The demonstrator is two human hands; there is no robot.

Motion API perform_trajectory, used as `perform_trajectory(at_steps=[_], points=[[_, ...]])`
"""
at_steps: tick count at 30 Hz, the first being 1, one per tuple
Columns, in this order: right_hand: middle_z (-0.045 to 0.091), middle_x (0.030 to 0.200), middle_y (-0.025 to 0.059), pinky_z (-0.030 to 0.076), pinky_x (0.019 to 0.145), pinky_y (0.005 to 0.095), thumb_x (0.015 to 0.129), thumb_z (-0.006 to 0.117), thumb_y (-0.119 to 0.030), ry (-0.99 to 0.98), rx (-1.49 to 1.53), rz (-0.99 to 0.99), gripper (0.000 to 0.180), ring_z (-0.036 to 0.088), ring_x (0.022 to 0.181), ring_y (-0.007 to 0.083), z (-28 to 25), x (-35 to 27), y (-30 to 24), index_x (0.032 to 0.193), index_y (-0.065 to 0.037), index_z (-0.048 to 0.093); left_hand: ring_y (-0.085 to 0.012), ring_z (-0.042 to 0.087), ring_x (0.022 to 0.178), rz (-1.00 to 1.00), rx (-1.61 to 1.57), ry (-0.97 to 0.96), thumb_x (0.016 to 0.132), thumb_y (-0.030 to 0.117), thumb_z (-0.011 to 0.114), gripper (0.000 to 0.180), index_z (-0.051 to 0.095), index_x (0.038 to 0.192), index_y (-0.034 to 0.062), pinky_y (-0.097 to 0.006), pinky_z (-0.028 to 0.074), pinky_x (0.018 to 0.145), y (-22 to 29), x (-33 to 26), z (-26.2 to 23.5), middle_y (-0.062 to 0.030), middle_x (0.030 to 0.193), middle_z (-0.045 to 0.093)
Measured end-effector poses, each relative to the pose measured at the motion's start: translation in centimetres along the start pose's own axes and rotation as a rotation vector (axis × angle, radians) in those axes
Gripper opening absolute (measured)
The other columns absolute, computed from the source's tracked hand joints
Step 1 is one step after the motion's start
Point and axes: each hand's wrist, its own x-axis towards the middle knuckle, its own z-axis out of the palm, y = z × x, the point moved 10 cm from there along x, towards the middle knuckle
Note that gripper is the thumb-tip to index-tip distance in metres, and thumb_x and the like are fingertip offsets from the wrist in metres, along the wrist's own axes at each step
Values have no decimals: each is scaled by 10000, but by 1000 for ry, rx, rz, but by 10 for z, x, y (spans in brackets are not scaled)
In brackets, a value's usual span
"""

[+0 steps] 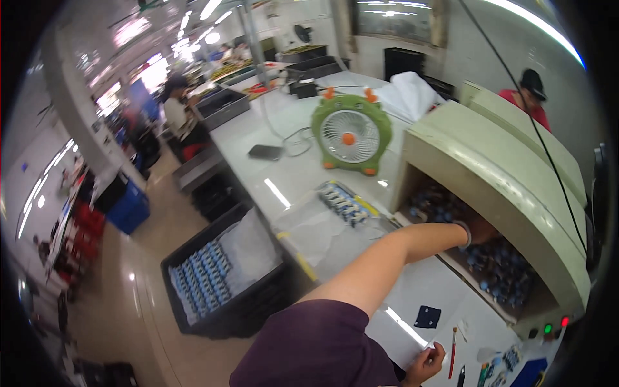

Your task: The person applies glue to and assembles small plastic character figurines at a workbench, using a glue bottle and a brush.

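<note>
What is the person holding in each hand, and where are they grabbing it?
It cannot be told. The left hand reaches inside the beige machine among small blue parts, its fingers hidden. The right hand is curled at the table edge.

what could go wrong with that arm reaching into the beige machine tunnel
1. The left hand is deep inside the beige hooded machine tunnel, partly hidden in shadow, so it could catch on the opening's edge or the interior.
2. Small blue parts crowd the tunnel floor; the reach might knock or scatter some.
3. The right hand rests on the white table near a thin red pen, which a shift could nudge away.
</note>
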Motion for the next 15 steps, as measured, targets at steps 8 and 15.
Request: perform_trajectory(at_steps=[8,15], points=[[449,929,85,379,645,254,717,586,-18,5,-82,-428,437,444,789,157,13,2,-76,1122,8,422,-118,509,766,-281,-932,-264,713,91,630,375,489,1056,36,-259,449,667,107,-171,-66,-52,870,519],[560,824,133,444,632,353,667,727,-233,-247,-36,-642,378,543,706,294,61,-21,-154,916,-43,517,-106,552,752,-831,-1497,-203,840,149,529,258,503,1069,35,-264,478,675,110,-272,-49,-49,891,542]])
